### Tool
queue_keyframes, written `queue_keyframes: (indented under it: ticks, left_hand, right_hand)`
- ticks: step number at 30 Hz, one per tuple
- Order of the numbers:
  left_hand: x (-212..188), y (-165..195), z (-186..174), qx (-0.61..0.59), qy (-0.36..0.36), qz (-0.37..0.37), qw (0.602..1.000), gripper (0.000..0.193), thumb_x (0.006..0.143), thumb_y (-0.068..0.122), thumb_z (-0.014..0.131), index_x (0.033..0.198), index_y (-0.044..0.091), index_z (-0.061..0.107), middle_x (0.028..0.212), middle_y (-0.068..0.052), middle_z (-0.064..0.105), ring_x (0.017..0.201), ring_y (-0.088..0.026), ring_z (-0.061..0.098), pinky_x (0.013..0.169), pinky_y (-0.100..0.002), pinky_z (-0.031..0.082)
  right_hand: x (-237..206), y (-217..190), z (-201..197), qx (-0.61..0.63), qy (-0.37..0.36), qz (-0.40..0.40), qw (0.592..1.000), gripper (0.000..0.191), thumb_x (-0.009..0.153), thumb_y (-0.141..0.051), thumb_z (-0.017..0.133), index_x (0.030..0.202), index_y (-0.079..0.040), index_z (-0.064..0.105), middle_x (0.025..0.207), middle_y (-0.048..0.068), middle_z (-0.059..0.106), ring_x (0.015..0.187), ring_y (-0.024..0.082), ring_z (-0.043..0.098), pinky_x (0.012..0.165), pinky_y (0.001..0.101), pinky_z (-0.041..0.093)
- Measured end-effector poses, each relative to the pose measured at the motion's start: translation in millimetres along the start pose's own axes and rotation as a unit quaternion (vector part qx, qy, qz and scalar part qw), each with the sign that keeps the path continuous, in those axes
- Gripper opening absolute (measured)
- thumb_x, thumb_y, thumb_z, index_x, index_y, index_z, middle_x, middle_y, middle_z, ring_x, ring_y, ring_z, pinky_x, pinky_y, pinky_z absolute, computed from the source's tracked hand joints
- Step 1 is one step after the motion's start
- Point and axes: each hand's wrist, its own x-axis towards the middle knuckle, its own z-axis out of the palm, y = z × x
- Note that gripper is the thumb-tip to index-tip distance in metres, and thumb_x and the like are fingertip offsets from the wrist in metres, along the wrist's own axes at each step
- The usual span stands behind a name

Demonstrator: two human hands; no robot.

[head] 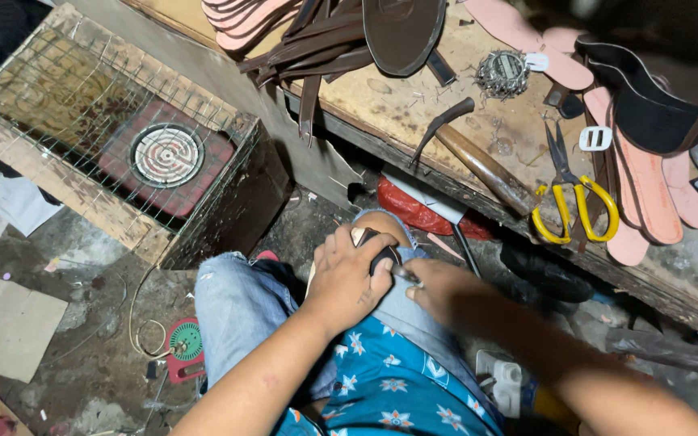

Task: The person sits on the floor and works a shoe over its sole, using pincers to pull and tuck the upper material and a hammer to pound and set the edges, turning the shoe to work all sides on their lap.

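My left hand (347, 278) presses down on a shoe sole piece (359, 236) that rests on my right knee, its pale and dark end showing past my fingers. My right hand (439, 289) is beside it, gripping a thin metal tool (404, 274) whose tip touches the piece under my left fingers. I sit in jeans and a blue flowered shirt.
The wooden workbench (414, 109) ahead carries yellow-handled scissors (573, 203), a hammer (478, 157), pink insoles (648, 186), dark leather straps (317, 48) and a dark sole. At left stands a wire-topped wooden box with an electric hotplate (167, 155). Cardboard and a cable lie on the floor.
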Motion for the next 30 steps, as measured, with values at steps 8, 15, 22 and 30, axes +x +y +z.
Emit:
queue_keyframes:
  ticks: [8, 15, 22, 30]
  left_hand:
    - [2.0, -5.0, -1.2, -0.047, -0.023, -0.008, 0.999, 0.039, 0.082, 0.036, 0.065, 0.12, 0.026, 0.07, 0.118, -0.02, 0.053, 0.113, -0.04, 0.051, 0.097, -0.052, 0.039]
    - [7.1, -1.8, -9.5, -0.032, -0.059, 0.004, 0.998, 0.039, 0.082, 0.033, 0.062, 0.12, 0.025, 0.069, 0.119, -0.019, 0.051, 0.111, -0.039, 0.051, 0.095, -0.05, 0.043]
    - [1.2, 1.2, -8.3, -0.036, -0.038, 0.046, 0.998, 0.041, 0.084, 0.031, 0.062, 0.124, 0.022, 0.068, 0.119, -0.019, 0.051, 0.112, -0.04, 0.05, 0.096, -0.05, 0.041]
    - [2.4, -4.3, -1.8, -0.075, -0.025, 0.048, 0.996, 0.034, 0.085, 0.032, 0.064, 0.117, 0.022, 0.069, 0.117, -0.017, 0.053, 0.113, -0.038, 0.051, 0.096, -0.049, 0.041]
  right_hand:
    - [-1.6, -18.0, 22.3, -0.117, -0.052, 0.197, 0.972, 0.014, 0.097, -0.021, 0.056, 0.101, -0.008, 0.055, 0.089, 0.02, 0.069, 0.09, 0.038, 0.067, 0.083, 0.0493, 0.051]
    - [-3.7, -9.4, -2.0, -0.088, -0.035, 0.054, 0.994, 0.029, 0.083, -0.025, 0.069, 0.105, -0.007, 0.063, 0.095, 0.017, 0.07, 0.094, 0.038, 0.066, 0.083, 0.0495, 0.049]
    - [12.8, -34.2, -45.7, -0.1, -0.125, 0.078, 0.984, 0.035, 0.086, -0.029, 0.069, 0.113, -0.008, 0.061, 0.104, 0.017, 0.071, 0.103, 0.039, 0.065, 0.089, 0.0505, 0.047]
    - [5.6, -43.2, -24.2, -0.129, -0.115, 0.163, 0.971, 0.023, 0.097, -0.028, 0.059, 0.106, -0.008, 0.055, 0.083, 0.018, 0.068, 0.084, 0.037, 0.067, 0.078, 0.0489, 0.051]
